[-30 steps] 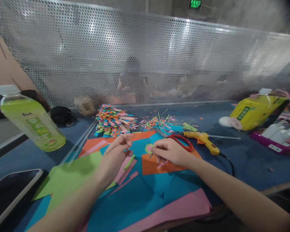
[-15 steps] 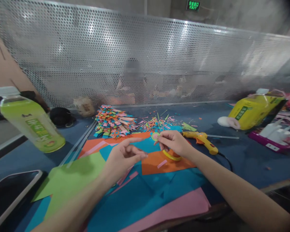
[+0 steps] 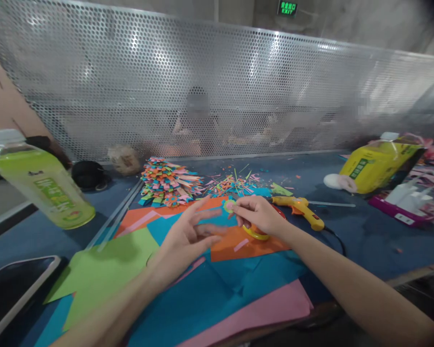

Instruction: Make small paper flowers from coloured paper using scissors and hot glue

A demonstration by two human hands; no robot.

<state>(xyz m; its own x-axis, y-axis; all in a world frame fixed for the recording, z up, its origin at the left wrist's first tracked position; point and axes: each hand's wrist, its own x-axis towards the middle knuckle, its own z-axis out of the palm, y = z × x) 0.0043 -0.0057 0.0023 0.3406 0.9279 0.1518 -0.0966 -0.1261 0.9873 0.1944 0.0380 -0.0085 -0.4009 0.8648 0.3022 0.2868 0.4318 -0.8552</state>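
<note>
Between thumb and fingers, my right hand point(image 3: 257, 213) pinches a small paper flower point(image 3: 229, 206) with a pink middle and green and blue about it. My left hand point(image 3: 190, 231) hovers to the left with its fingers spread, slightly blurred, and nothing shows in it. Below both hands lie coloured paper sheets: a blue sheet point(image 3: 202, 299), an orange sheet point(image 3: 222, 246) and a green sheet point(image 3: 112, 260). Scissors with a yellow handle point(image 3: 256, 235) rest on the orange paper, partly hidden by my right hand. Behind my left hand stands a cone of layered paper strips point(image 3: 168, 183).
A yellow glue gun point(image 3: 302, 207) with its stick and cord lies at right. Paper scraps point(image 3: 235, 183) are heaped behind my hands. A drink bottle point(image 3: 47, 183) and a phone point(image 3: 18, 294) sit at left, a yellow bottle point(image 3: 372, 164) and a power strip point(image 3: 401, 214) at right.
My left hand's fingers have spread and lifted from a looser, more closed curl. My right hand stays nearly in place, still pinching the flower.
</note>
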